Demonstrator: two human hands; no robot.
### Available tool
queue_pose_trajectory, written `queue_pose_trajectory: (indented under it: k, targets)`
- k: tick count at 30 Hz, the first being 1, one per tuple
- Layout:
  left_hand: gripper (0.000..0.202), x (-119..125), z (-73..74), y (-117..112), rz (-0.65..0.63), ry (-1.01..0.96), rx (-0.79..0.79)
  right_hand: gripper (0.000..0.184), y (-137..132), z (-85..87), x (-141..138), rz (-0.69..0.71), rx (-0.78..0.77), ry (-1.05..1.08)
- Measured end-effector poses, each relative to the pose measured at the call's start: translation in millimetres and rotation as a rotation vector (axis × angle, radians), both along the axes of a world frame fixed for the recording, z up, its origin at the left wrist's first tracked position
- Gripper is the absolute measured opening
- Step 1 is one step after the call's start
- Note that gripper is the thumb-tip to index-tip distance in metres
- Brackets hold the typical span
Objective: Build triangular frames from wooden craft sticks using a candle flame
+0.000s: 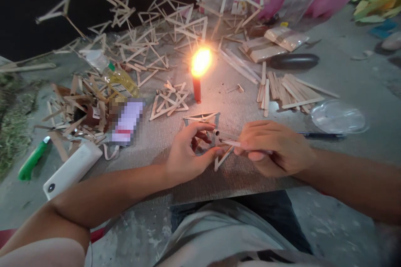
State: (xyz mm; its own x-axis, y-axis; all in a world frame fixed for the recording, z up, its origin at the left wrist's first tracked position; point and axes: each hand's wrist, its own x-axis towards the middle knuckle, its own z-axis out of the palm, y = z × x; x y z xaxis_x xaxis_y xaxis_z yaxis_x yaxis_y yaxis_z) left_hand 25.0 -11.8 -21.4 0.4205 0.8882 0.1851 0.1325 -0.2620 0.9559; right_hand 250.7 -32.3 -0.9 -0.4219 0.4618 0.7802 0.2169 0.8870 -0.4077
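My left hand (189, 150) curls its thumb and fingers about the corner of a small wooden craft-stick frame (223, 158) lying on the board. A dark round spot shows at the corner, near my fingertips. In my right hand (275, 148) is a thin, translucent stick that looks like a glue stick (230, 142), pinched between thumb and fingers. Its dark tip points left and lies close to that corner; whether it touches, I cannot tell. Just beyond my left fingers lies another craft-stick triangle (202, 116). A lit red candle (196, 89) stands upright behind it.
Joined stick triangles (169, 102) pile up at the back and left. Loose craft sticks (291, 91), a clear plastic lid (340, 117) and a dark oblong case (294, 61) lie right. Left are a phone (128, 123), white power bank (73, 171), green cutter (34, 158) and bottle (122, 81).
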Motion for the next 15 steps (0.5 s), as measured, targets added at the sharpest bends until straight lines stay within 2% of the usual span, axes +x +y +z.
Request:
queue_pose_trajectory:
  k: [4, 9, 12, 15]
  targets:
    - [0.043, 0, -4.0, 2, -0.034, 0.021, 0.029, 0.016, -5, 3.1, 1, 0.095, -0.087, -0.082]
    - [0.044, -2, -7.6, 3, -0.057, 0.035, 0.037, 0.014, -7, 7.5, -1, 0.098, 0.072, -0.087]
    - [0.043, -2, -8.2, 3, -0.066, 0.050, 0.031, 0.018, -5, 8.6, 4, -0.035, 0.154, -0.086]
    - [0.042, -3, -8.3, 5, -0.078, 0.066, 0.029, 0.026, -2, 8.2, 10, -0.176, 0.093, -0.116]
